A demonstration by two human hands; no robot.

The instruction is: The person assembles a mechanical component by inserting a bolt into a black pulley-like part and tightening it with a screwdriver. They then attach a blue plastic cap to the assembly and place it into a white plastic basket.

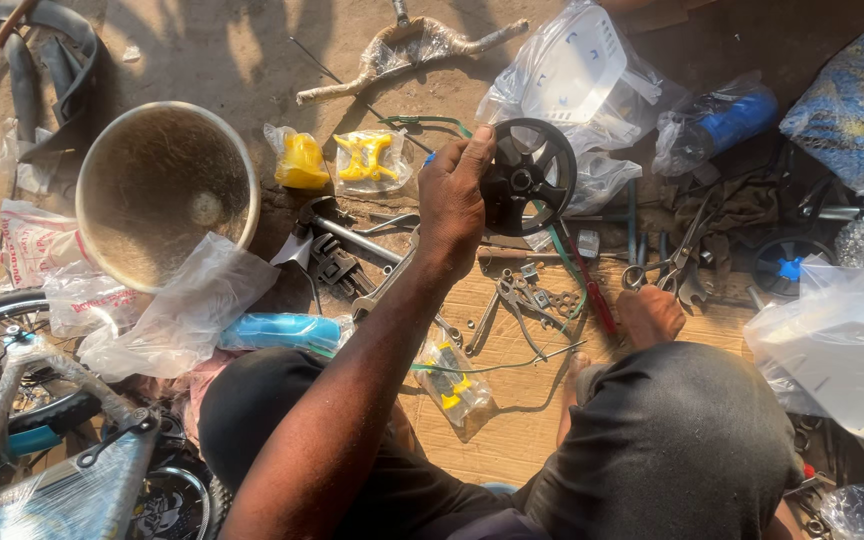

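Bowl [167, 190], big and metal, well left of grip. Cardboard [512, 400] on ground below grip, strewn with wrenches [352, 245] and pliers [527, 300]. Black plastic wheel [530, 175] pinched at rim by left hand [452, 195], raised above tools. Right hand unseen.

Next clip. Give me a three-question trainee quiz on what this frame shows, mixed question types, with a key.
1. True or false: the left hand grips the small black wheel by its rim.
2. The large metal bowl stands: A) on the wheel's side toward the picture's left, B) on its side toward the picture's right, C) on the person's lap.
3. Fill in: the two clear bags next to the bowl hold plastic parts coloured ____.

Key:
1. True; the fingers close on the rim. The right hand is not in view.
2. A.
3. Yellow.
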